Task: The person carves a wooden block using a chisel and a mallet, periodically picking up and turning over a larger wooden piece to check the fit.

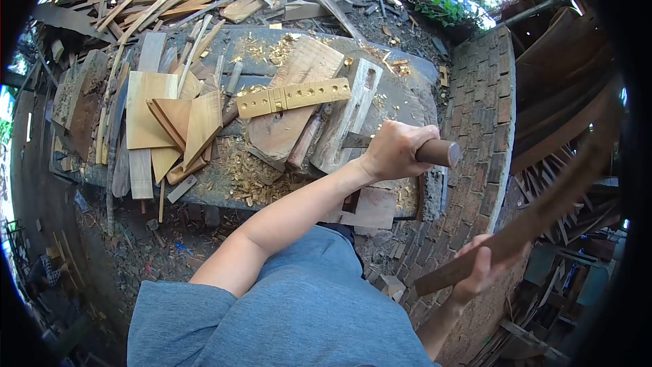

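My left hand (pixel 401 149) reaches across my body, closed around a chisel. The round butt of the chisel's wooden handle (pixel 441 153) sticks out to the right, and its dark metal blade (pixel 355 140) points left over a grooved wooden block (pixel 343 112). At the lower right, my right hand (pixel 479 268) grips a long brown piece of wood (pixel 519 234), slightly curved and smeared by motion. Left of the blade, a pale wooden strip (pixel 295 98) with a row of holes and notches rests across a broad plank (pixel 305 68).
Thin wooden boards (pixel 151 112) are stacked on the bench's left side. Shavings (pixel 251 177) are strewn over the bench (pixel 421 88). A brick wall (pixel 475 109) runs along the right, and scrap wood (pixel 163 3) is piled behind the bench.
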Tool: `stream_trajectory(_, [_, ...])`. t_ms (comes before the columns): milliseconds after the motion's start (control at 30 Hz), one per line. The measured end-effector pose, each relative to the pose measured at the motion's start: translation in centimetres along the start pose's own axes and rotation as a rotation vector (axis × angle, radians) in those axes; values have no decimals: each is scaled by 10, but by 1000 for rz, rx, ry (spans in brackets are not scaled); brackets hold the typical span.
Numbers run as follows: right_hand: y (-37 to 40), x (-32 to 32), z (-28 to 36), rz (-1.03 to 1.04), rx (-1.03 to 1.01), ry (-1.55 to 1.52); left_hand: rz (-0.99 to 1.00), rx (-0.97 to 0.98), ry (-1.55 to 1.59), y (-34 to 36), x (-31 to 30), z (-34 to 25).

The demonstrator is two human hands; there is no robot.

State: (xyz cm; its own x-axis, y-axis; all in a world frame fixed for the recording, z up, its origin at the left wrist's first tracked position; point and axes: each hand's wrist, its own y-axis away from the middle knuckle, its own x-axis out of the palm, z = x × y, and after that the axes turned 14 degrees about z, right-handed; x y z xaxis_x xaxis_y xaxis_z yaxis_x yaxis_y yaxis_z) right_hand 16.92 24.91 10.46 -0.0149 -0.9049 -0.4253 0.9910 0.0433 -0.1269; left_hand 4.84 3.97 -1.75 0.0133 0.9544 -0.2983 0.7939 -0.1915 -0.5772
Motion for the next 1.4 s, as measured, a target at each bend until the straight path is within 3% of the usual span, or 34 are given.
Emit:
stream_trajectory(33, [-6, 15, 9, -126, -179, -104, -7, 11, 6, -1, 2, -1])
stream_trajectory(67, [-3, 10, 3, -134, -176, -100, -2, 14, 13, -1, 4, -2])
stream_trajectory(133, [4, 2, -20, 167, -192, -104, 3, 1, -23, -1, 6, -1])
stream_trajectory(167, [0, 22, -18, 127, -180, 135, 1, 5, -23, 0, 8, 0])
stream_trajectory(200, [-2, 33, 2, 364, 115, 255, 43, -21, -65, 1, 11, 1])
stream_trajectory(300, [-5, 7, -25, 210, -90, 358, 71, -27, -149, 1, 13, 3])
stream_trajectory(333, [1, 5, -18, 68, 57, 165, 76, -21, -132, 5, 12, 1])
stream_trajectory(400, [13, -17, -31, 142, 231, -282, 69, -25, -117, 7, 14, 1])
stream_trajectory(433, [12, -11, -34, 135, 228, -279, 55, -14, -110, 5, 14, 1])
stream_trajectory(500, [4, 12, -35, 183, 20, 319, 50, -22, -116, 6, 14, 1])
stream_trajectory(533, [0, 19, -30, 368, 149, 152, 48, -39, -122, 6, 13, 0])
stream_trajectory(600, [4, 11, -39, 297, 127, 180, 15, -20, -131, 4, 9, 3])
stream_trajectory(667, [11, -6, -33, 236, 283, -128, 36, -12, -113, 8, 8, 0])
stream_trajectory(700, [17, -13, -50, 175, 163, -258, 43, -20, -109, 8, 7, 0])
stream_trajectory(733, [18, -10, -54, 172, 166, -254, 43, -20, -103, 9, 9, 0])
stream_trajectory(800, [14, 7, -50, 261, 30, 71, 6, -2, -117, 9, 14, 3])
stream_trajectory(833, [8, 19, -38, 420, 33, 237, 12, 17, -111, 9, 16, 1])
stream_trajectory(1033, [11, 6, -42, 331, 101, 252, -2, -9, -142, 9, 16, 1])
stream_trajectory(1400, [7, 16, -44, 346, 35, 216, -195, 57, -37, 11, 14, -11])
